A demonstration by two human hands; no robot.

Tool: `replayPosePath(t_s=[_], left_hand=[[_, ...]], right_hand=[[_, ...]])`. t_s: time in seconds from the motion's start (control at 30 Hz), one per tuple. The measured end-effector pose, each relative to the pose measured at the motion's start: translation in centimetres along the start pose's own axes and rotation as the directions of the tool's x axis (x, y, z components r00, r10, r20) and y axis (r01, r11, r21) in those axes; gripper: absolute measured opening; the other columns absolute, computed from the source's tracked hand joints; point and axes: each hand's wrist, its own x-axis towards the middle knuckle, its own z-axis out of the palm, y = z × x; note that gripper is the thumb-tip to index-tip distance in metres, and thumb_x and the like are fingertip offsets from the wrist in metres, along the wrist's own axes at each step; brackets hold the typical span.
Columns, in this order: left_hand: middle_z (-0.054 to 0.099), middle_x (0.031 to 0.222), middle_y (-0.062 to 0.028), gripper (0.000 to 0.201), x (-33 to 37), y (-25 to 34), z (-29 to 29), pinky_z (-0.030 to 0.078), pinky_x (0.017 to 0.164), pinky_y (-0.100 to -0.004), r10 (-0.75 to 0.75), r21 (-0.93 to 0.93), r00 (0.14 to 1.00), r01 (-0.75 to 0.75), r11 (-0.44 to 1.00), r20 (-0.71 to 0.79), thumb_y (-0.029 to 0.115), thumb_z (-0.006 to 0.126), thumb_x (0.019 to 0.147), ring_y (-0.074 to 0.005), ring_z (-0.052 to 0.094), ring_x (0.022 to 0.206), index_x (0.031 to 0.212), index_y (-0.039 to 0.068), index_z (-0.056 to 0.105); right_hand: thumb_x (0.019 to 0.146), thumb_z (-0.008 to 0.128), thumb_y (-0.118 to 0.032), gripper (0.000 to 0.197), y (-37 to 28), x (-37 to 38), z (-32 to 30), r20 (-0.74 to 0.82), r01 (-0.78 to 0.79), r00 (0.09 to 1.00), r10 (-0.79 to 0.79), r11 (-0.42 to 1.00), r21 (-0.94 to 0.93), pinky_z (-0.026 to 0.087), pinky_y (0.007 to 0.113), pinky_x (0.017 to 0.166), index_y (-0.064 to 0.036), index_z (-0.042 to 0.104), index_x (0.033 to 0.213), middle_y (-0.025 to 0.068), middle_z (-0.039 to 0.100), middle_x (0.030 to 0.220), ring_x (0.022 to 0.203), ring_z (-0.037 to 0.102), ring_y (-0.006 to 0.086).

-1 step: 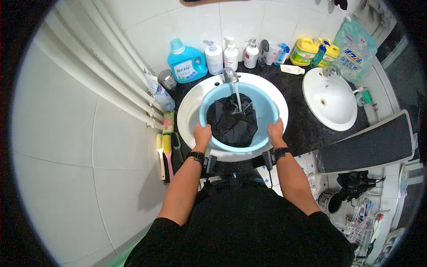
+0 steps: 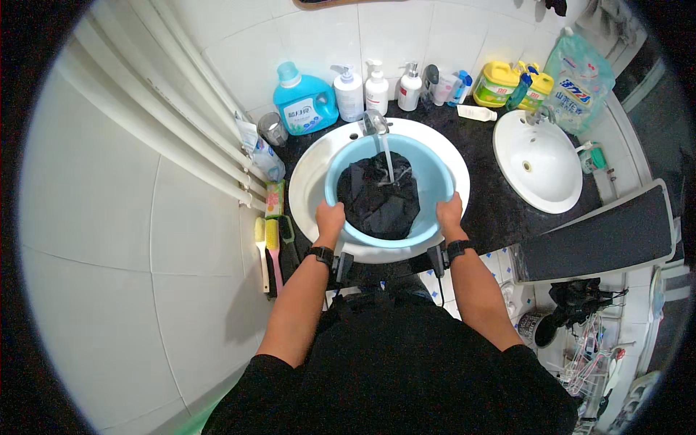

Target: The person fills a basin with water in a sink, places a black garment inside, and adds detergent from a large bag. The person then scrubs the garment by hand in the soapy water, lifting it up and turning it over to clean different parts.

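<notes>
A light blue plastic basin [image 2: 435,172] sits inside the larger white sink [image 2: 308,177]. My left hand [image 2: 330,219] is closed round the basin's near left rim, and my right hand [image 2: 449,212] grips its right rim. Black cloth [image 2: 377,206] lies bunched and wet in the basin; what kind of garment it is I cannot tell. From the chrome faucet [image 2: 375,122] a stream of water [image 2: 389,163] falls onto the cloth. Each of my wrists bears a black strap with a small dark device.
Behind the sink stand a blue detergent bottle [image 2: 304,105], several pump bottles [image 2: 377,94] and yellow jugs [image 2: 496,83]. A smaller white sink [image 2: 540,174] is at right, near a dark panel [image 2: 594,235]. Brushes [image 2: 272,243] and white pipes [image 2: 167,94] are at left.
</notes>
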Motion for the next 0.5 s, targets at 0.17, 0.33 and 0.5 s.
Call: replayPosePath(t_s=[0.17,0.33,0.5], left_hand=[[0.062,0.078,-0.0253,0.033,0.9,-1.3,0.8,0.047,0.068,-0.0424,0.001,-0.051,1.000,-0.002,0.999,-0.021,0.019,0.057,0.068,-0.0378,0.062,0.076,0.087,-0.008,0.060],[0.061,0.084,-0.0250,0.031,0.7,-0.4,0.0,0.045,0.071,-0.0456,0.005,-0.073,0.999,-0.002,0.997,0.046,0.013,0.058,0.069,-0.0416,0.059,0.080,0.093,-0.006,0.058],[0.061,0.084,-0.0232,0.029,1.4,-2.0,0.2,0.046,0.070,-0.0434,0.048,-0.206,0.982,-0.010,0.979,0.181,0.012,0.057,0.069,-0.0385,0.060,0.078,0.093,-0.005,0.058]], right_hand=[[0.071,0.053,-0.005,0.040,0.4,0.5,0.3,0.003,-0.003,1.000,0.004,0.999,-0.039,0.044,0.038,0.087,0.0031,0.051,0.109,0.0231,0.060,0.102,0.099,0.058,0.0356],[0.069,0.057,-0.006,0.046,0.3,0.9,0.2,0.019,-0.010,1.000,0.014,0.980,-0.198,0.044,0.038,0.087,0.0020,0.048,0.113,0.0226,0.060,0.104,0.100,0.057,0.0356],[0.063,0.065,-0.004,0.047,0.7,1.1,-0.2,0.095,0.016,0.996,-0.001,0.988,-0.155,0.046,0.037,0.084,0.0040,0.051,0.107,0.0206,0.061,0.100,0.095,0.059,0.0336]])
